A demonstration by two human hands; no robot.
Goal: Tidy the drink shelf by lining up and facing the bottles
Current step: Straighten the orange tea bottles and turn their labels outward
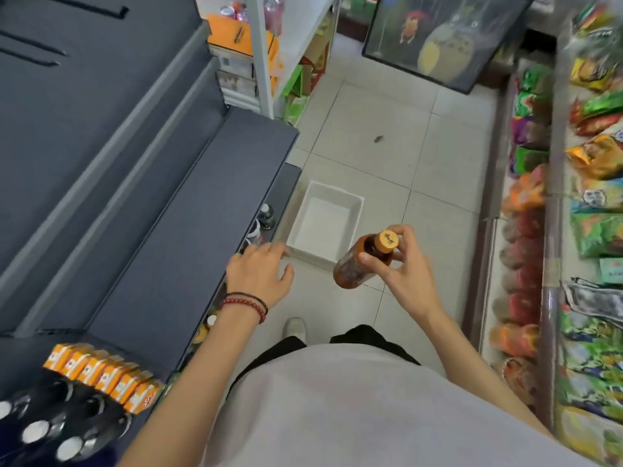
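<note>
Bottle (pixel 362 261) in transit: I am gripping its neck with my right hand (pixel 401 264) over the floor, by a white bin (pixel 357 205). My left hand (pixel 259 271), spread and empty, is reaching toward the low shelf (pixel 188 251). Next, it probably needs slotting in, label outward.

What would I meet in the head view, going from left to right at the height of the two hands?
Dark shelf → left hand, open and empty → white tray on the floor → brown bottle with orange cap → right hand, its grip around the bottle's neck → snack shelf.
</note>
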